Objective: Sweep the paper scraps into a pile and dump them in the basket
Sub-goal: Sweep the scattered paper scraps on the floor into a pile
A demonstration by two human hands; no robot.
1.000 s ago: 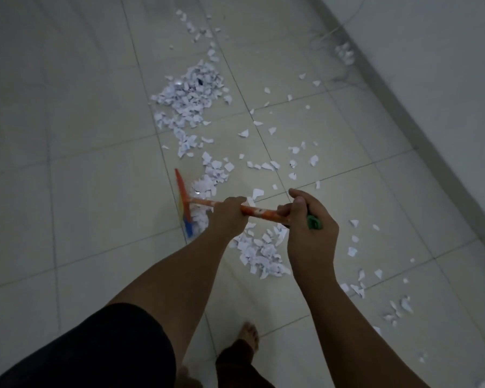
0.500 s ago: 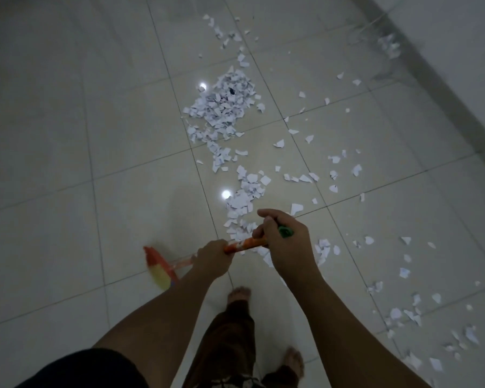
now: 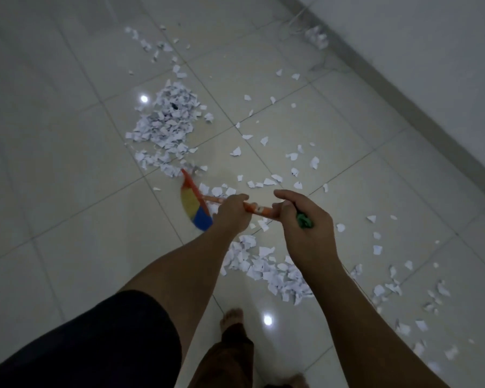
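White paper scraps lie all over the tiled floor. A dense pile (image 3: 167,126) sits ahead at centre left, and a second heap (image 3: 266,268) lies under my right forearm. A broom (image 3: 194,207) with an orange handle and yellow, red and blue bristles touches the floor just below the far pile. My left hand (image 3: 231,212) grips the handle low down. My right hand (image 3: 303,222) grips its green-tipped upper end. No basket is in view.
A wall with a grey skirting (image 3: 403,107) runs diagonally along the right side. Loose scraps (image 3: 398,289) trail toward the lower right, and a small clump (image 3: 317,37) lies by the wall. My bare feet (image 3: 233,317) stand below the hands.
The broom head has swung from low at my left up and forward to the near edge of the far pile. A heap of scraps now lies under my right arm.
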